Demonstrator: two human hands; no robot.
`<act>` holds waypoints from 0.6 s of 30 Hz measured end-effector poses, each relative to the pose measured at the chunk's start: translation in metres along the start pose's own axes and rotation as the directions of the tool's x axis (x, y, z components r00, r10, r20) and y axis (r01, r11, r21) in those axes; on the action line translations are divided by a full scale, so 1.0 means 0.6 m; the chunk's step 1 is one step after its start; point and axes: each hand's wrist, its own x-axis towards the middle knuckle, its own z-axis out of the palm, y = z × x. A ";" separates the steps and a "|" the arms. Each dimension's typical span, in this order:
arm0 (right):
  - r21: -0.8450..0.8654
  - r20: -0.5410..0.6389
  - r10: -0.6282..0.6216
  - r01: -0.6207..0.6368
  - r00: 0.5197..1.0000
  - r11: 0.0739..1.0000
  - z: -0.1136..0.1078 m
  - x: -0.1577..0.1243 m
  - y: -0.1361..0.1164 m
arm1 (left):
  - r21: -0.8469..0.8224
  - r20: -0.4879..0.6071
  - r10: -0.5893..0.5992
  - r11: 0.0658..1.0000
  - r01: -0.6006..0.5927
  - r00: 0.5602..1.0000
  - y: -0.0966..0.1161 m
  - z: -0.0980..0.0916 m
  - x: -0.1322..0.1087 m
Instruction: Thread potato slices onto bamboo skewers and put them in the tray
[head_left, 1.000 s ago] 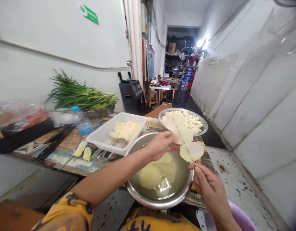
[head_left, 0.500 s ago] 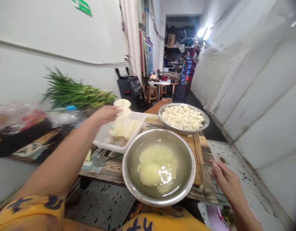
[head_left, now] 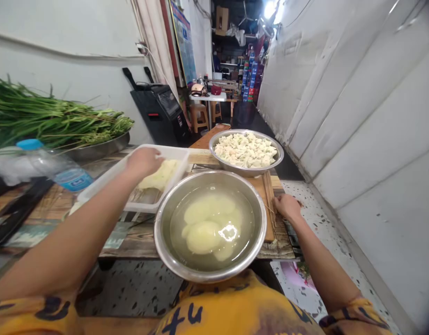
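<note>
My left hand [head_left: 142, 160] reaches into the white plastic tray [head_left: 106, 179], fingers curled down on a skewer of pale potato slices [head_left: 161, 172] lying with others there. My right hand [head_left: 287, 205] rests at the table's right edge, fingers closed on the bundle of bamboo skewers [head_left: 269, 188]. Between my arms stands a steel bowl [head_left: 159, 232] of water with potato slices [head_left: 203, 228] soaking in it.
A second steel bowl [head_left: 214, 156] of white cauliflower pieces [head_left: 245, 149] sits behind. On the left are a water bottle [head_left: 57, 170] and a pan of green chives [head_left: 54, 121]. A black machine [head_left: 161, 111] stands behind; a white wall runs along the right.
My left hand carried the potato skewer left from above the bowl and lowered it into the tray. My right hand let go of it and dropped to the bamboo skewers. The camera tilted down.
</note>
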 end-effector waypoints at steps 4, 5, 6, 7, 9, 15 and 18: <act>0.018 0.077 0.056 -0.057 0.995 0.998 0.003 0.037 0.002 | -0.323 0.065 0.320 0.903 -0.283 0.945 0.124 -0.003 -0.065; 0.036 0.101 0.067 -0.071 0.993 0.997 0.003 0.043 0.003 | -0.413 0.113 0.413 0.846 -0.336 0.904 0.149 0.005 -0.082; 0.060 0.125 0.076 -0.084 0.989 0.995 0.002 0.049 0.004 | -0.501 0.123 0.489 0.782 -0.371 0.863 0.170 0.016 -0.099; 0.088 0.150 0.083 -0.097 0.985 0.991 0.002 0.053 0.006 | -0.566 0.105 0.529 0.728 -0.386 0.842 0.188 0.030 -0.114; 0.156 0.193 0.091 -0.122 0.977 0.980 0.002 0.057 0.009 | -0.609 0.043 0.545 0.679 -0.410 0.837 0.215 0.061 -0.137; 0.399 0.221 0.084 -0.169 0.972 0.901 0.001 0.040 0.019 | -0.561 0.159 0.631 0.690 -0.457 0.759 0.248 0.116 -0.152; 0.549 0.186 0.070 -0.163 0.980 0.820 -0.005 0.017 0.028 | -0.411 0.374 0.669 0.741 -0.532 0.642 0.249 0.116 -0.149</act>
